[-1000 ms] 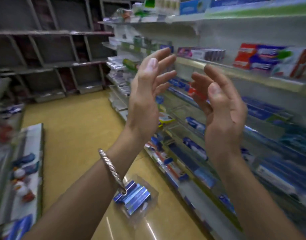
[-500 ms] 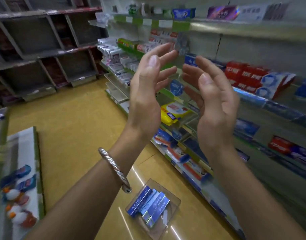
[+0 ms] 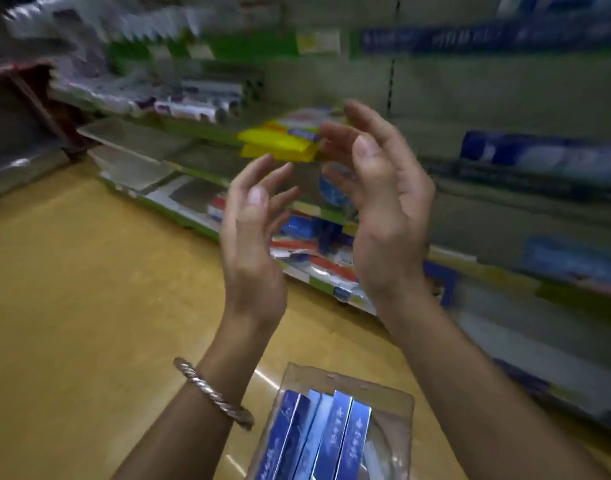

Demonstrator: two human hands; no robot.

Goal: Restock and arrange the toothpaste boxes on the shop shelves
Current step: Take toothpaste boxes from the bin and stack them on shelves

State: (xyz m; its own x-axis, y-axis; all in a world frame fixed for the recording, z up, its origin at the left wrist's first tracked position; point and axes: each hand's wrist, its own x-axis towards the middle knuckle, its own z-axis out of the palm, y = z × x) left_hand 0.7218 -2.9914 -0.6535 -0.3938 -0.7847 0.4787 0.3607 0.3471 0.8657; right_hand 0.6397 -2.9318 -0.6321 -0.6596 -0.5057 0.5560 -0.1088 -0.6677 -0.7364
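The view drops lower. Left hand [image 3: 252,237] and right hand [image 3: 383,209] stay raised, apart, fingers relaxed, holding nothing. Toothpaste boxes [image 3: 317,439] lie in the clear tray [image 3: 388,398] at 6 o'clock, nearer now; pickup is likely next.

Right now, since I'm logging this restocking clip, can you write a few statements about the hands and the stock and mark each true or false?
1. The left hand and right hand both hold nothing. True.
2. The clear pack of blue boxes lies on a shelf. False: it lies on the floor, below the raised hands.
3. The bracelet is on the right wrist. False: it is on the left wrist.
4. A yellow pack sits on a shelf beyond the hands. True.
5. Both hands are clenched into fists. False: the fingers are loosely spread, palms facing each other.
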